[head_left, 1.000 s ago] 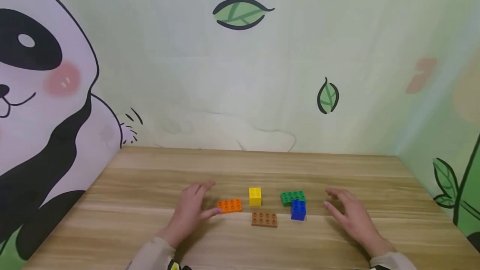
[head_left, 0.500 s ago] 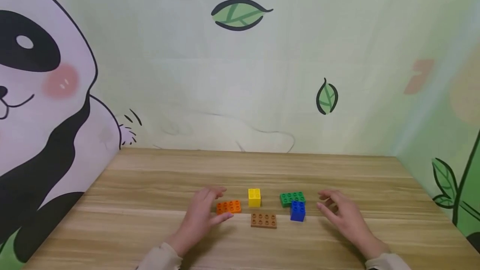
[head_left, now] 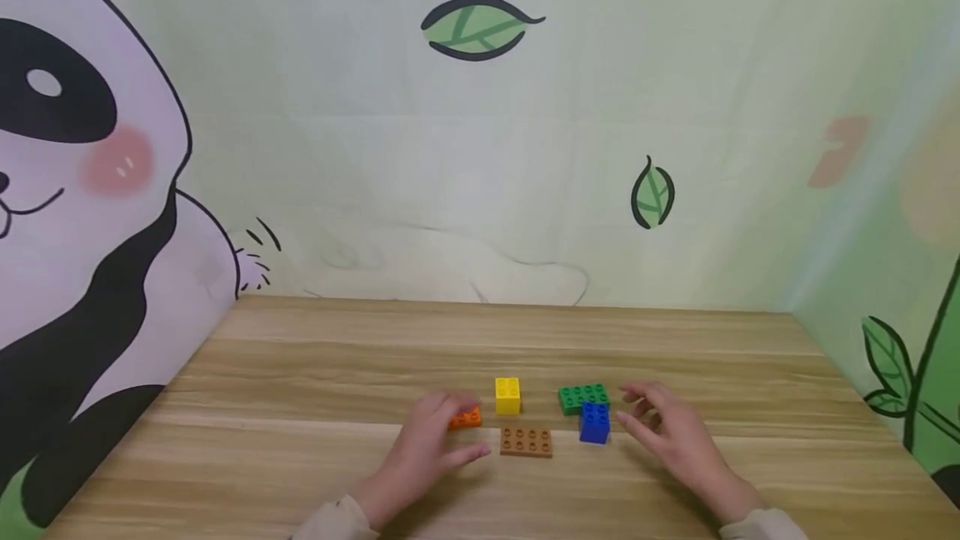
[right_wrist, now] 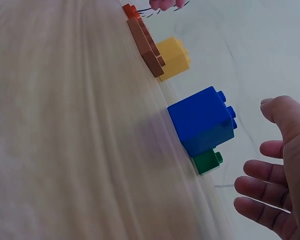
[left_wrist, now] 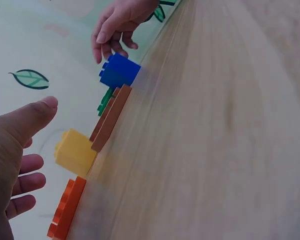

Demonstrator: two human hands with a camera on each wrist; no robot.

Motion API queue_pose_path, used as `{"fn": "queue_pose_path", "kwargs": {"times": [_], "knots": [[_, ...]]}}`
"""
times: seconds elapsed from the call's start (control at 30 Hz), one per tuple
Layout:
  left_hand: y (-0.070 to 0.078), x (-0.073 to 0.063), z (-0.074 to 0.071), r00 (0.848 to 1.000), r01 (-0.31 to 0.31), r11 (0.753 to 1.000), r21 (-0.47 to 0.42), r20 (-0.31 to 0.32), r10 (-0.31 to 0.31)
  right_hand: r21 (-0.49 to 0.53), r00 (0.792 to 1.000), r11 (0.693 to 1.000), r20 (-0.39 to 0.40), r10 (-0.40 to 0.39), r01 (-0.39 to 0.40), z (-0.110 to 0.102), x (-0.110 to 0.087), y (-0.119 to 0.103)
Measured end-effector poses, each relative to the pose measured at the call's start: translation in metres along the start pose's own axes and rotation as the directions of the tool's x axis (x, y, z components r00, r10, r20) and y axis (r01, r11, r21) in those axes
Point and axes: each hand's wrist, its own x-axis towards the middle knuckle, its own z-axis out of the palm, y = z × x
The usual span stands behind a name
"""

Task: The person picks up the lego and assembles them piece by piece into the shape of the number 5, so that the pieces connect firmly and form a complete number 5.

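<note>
Above the orange building brick (head_left: 467, 417) is my left hand (head_left: 431, 440), fingers apart with nothing in them; in the head view it covers that brick's left part. Its thumb tip points toward a flat brown brick (head_left: 526, 442). Behind stands a small yellow brick (head_left: 507, 397). My right hand (head_left: 675, 432) hovers just right of a blue brick (head_left: 595, 423) and a green brick (head_left: 583, 397), its fingers loosely bent and holding nothing. The blue brick overlaps the green one's front corner. In the right wrist view, the thumb (right_wrist: 280, 112) and fingers are apart from the blue brick (right_wrist: 202, 120).
The bricks lie on a wood-grain table (head_left: 300, 357). A pale green backdrop (head_left: 360, 148) with printed leaves rises at its far edge, and a printed panda (head_left: 112, 232) is on the left side.
My left hand has moved right, from beside the orange brick to over it. My right hand has come left, closer to the blue and green bricks. The bricks stay where they were.
</note>
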Motion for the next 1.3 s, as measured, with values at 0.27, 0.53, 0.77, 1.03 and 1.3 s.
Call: {"fn": "queue_pose_path", "kwargs": {"times": [0.27, 0.53, 0.77, 1.03, 1.3], "knots": [[0.006, 0.001, 0.007, 0.998, 0.016, 0.999, -0.034, 0.055, -0.014, 0.021, 0.999, 0.999, 0.001, -0.032, 0.032, 0.006, 0.000, -0.001], [0.013, 0.004, 0.015, 0.990, 0.062, 0.998, 0.008, 0.125, -0.062, 0.025, 0.999, 0.998, 0.003, -0.050, 0.050, 0.006, -0.002, -0.006], [0.019, 0.008, 0.023, 0.976, 0.094, 0.995, 0.031, 0.195, -0.098, 0.017, 0.999, 0.999, 0.010, -0.047, 0.046, 0.006, -0.002, -0.008], [0.018, 0.010, 0.028, 0.965, 0.122, 0.992, 0.029, 0.229, -0.126, 0.027, 0.998, 0.998, 0.022, -0.053, 0.052, 0.006, -0.002, -0.009], [0.018, 0.011, 0.030, 0.965, 0.101, 0.993, 0.056, 0.237, -0.112, 0.021, 0.998, 0.999, 0.045, -0.036, 0.035, 0.009, -0.003, -0.007]]}}
